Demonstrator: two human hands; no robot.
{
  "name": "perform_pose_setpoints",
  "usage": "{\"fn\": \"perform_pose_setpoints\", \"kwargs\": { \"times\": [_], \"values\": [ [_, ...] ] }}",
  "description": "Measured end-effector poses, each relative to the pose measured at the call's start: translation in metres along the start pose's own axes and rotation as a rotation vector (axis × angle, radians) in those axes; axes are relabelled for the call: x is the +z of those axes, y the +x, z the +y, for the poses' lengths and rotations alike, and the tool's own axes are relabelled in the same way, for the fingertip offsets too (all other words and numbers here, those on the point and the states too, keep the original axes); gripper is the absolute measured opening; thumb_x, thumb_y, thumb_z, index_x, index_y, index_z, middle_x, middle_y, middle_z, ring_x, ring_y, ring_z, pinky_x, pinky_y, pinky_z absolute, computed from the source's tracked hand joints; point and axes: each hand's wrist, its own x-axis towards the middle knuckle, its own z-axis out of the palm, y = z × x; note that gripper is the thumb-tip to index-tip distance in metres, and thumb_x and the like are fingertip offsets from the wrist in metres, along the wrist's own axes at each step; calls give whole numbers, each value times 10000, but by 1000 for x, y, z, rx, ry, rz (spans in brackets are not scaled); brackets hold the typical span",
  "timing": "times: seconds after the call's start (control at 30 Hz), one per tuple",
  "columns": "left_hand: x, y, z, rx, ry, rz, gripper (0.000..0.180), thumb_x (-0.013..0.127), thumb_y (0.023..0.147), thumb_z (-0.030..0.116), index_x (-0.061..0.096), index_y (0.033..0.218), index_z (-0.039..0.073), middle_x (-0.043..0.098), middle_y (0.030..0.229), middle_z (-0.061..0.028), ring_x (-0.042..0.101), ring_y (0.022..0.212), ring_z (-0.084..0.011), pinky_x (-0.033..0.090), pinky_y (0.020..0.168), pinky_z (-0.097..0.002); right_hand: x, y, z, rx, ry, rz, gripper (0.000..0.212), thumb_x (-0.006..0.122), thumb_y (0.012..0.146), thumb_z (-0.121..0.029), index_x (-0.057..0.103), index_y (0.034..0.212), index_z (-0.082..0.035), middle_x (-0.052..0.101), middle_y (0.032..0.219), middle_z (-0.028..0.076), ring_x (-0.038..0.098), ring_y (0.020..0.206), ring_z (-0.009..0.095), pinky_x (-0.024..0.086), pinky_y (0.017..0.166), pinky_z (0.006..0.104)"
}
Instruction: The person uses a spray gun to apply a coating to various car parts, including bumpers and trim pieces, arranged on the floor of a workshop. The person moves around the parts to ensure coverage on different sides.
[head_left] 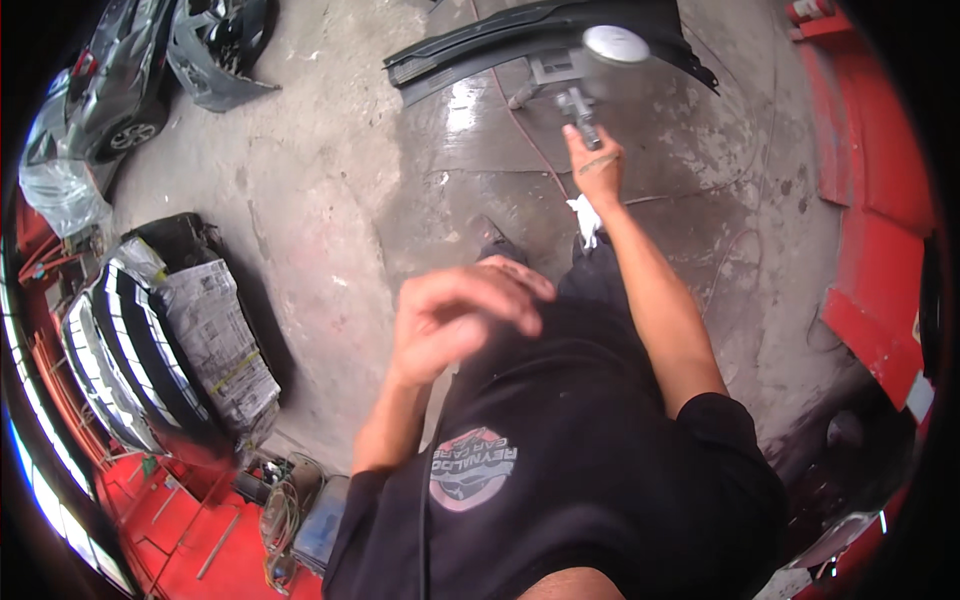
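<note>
Two bare hands show in the head view; the right hand (598,170) reaches forward and down at arm's length, its grip clamped around the handle of one spray gun (590,85), whose round pale cup lid sits at the top and blurs at the edge; one white rag (587,218) hangs bunched under the same wrist, seemingly pinched in the palm, though how it is held I cannot tell; the left hand (455,315) hovers close to the camera in front of the black shirt, blurred, fingers (505,290) curled loosely and apart, holding nothing; one thin red hose (520,130) runs across the grey concrete floor (330,170) from the top edge towards the person's legs, passing just left of the gun; one dark car body panel (470,50) lies on the floor beyond the gun, stretching across the upper middle; at the left, one bumper (130,350) stands masked with sheets of newspaper (220,340); in the upper left corner one grey car (110,95) is parked with a loose grey bumper part (215,70) beside it; red-painted metal (870,150) curves along the right rim; a tangle of cables and one bluish container (320,520) lie near the lower left, on a red floor patch.
</note>
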Motion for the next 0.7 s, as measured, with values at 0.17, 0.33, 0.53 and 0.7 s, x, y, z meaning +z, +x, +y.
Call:
{"fn": "perform_pose_setpoints", "kwargs": {
  "times": [0.17, 0.33, 0.53, 0.7],
  "values": [
    [-1, 6, 145, 512, -280, -332, 155, 620, 917, 77, 702, 797, 21, 683, 691, -133, 716, 725, -285, 584, 855, -513, 55, -51, -82, 22, 115, -495, 463, 714, 885, -447, 719, 1079, -27, 717, 840, 212, 689, 867, 388, 514, 830, 428],
    [-20, -33, 205, 838, -426, -343, 203, 554, 803, -75, 614, 634, 21, 593, 576, -132, 617, 534, -224, 631, 805, -424, 87, -64, -89, -18, 27, -439, 562, 744, 859, -454, 704, 1171, 12, 731, 921, 241, 710, 935, 351, 517, 879, 420],
    [-67, -61, 234, 879, -418, -403, 181, 527, 797, -51, 631, 656, -4, 608, 603, -149, 633, 579, -241, 611, 779, -421, 61, -43, -95, 47, -145, 119, 399, 714, 905, -373, 690, 908, 25, 688, 730, 225, 685, 729, 408, 507, 714, 475],
    [-82, -42, 233, 1395, -186, -333, 184, 518, 795, -47, 632, 656, -6, 621, 618, -156, 644, 600, -258, 604, 785, -428, 76, -59, -123, 86, -144, 142, 383, 704, 917, -349, 656, 877, 29, 667, 709, 237, 674, 721, 422, 497, 704, 493]
  ]
}}
